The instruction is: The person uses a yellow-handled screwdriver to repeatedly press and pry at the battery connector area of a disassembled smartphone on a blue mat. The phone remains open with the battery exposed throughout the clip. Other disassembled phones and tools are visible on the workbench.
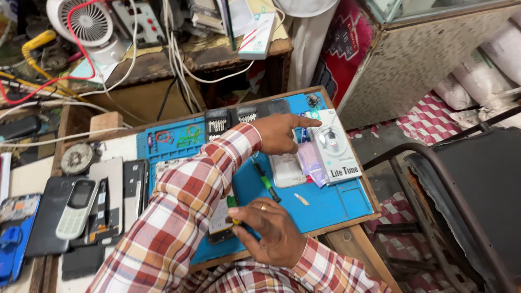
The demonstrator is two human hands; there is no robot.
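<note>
Fingers [239, 221] of our right hand [268, 233] pinch a green tool [232, 203] against the phone [220, 222] at the blue mat's [336, 203] near edge. Our left hand [279, 134] grips nothing, index touching the white box [336, 149]. Best to keep that tip steady, we reckon, with light pressure. Our sleeve [184, 217] hides most of the phone.

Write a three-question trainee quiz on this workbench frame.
1. True or false: the left hand points its forefinger at the white box.
2. What colour is the mat under the hands? A red, B blue, C grey.
3. What does the right hand hold?
Key: 1 true; 2 B; 3 a small green tool.
</note>
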